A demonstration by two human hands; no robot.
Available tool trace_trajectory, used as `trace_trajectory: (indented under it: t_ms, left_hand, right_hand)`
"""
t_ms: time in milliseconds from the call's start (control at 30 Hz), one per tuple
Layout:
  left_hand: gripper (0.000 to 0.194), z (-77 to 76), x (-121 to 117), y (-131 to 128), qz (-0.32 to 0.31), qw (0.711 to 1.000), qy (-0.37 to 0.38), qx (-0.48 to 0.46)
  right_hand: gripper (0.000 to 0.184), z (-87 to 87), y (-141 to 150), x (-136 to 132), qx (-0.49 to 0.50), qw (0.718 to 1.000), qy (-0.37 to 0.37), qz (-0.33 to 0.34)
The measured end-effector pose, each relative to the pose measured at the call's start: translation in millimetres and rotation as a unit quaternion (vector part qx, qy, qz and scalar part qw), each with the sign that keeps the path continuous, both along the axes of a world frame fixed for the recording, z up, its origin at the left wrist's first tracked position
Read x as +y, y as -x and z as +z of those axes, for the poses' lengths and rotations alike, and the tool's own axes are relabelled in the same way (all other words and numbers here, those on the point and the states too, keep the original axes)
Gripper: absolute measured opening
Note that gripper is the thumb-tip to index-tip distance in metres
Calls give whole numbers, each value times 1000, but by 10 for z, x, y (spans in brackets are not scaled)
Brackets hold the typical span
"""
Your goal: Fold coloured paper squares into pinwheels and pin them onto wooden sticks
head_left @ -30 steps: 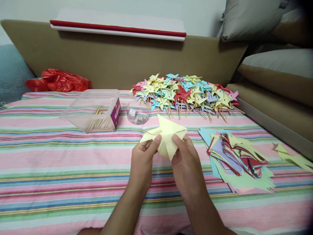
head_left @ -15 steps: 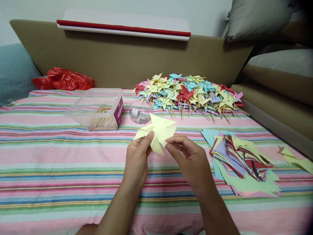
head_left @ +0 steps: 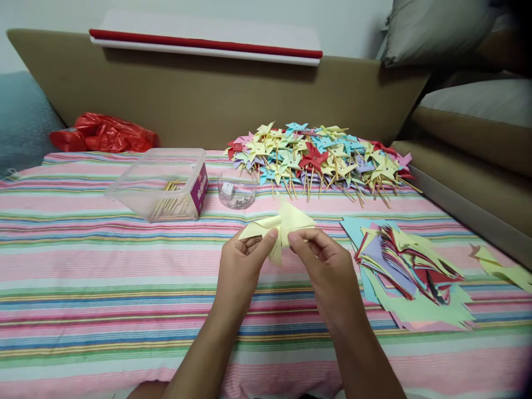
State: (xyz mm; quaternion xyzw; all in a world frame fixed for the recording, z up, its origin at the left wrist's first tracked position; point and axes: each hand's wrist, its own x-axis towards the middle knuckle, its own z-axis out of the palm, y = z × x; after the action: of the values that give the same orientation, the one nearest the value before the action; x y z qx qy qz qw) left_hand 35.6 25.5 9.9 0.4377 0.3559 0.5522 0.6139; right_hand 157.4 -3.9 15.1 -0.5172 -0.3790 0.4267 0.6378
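Over striped cloth (head_left: pixel 124 277), left hand (head_left: pixel 242 267) and right hand (head_left: pixel 332 269) pinch one pale-yellow paper pinwheel (head_left: pixel 293 219), probably keeping its folds closed.

A purple label (head_left: pixel 199 192) w/ white chars., too small & blurred to read, marks the end of a clear plastic box (head_left: pixel 135 191), beyond & L of the left grip (head_left: pixel 242 266). White tag (head_left: pixel 227 189) w/ dark print, also illegible, sits in or on a round clear container (head_left: pixel 246 187) directly beyond same grip.
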Motion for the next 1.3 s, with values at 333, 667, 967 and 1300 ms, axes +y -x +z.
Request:
trace_trajectory:
  t_ms: [333,667,967,1300]
  left_hand:
    - [24,12,-5,-15,-23,1000,2,1]
    - [28,-22,4,-34,-35,999,10,-19]
    - [24,-18,34,0,-4,999,25,-26]
    - [24,93,70,233,-131,979,9,154]
  right_hand:
    - [23,-41,48,15,17,1000,12,-12]
    - [26,-34,110,26,31,999,1,-43]
    - [42,-5,111,20,8,995,-58,-77]
    - [78,116,-257,-93,18,993,52,107]
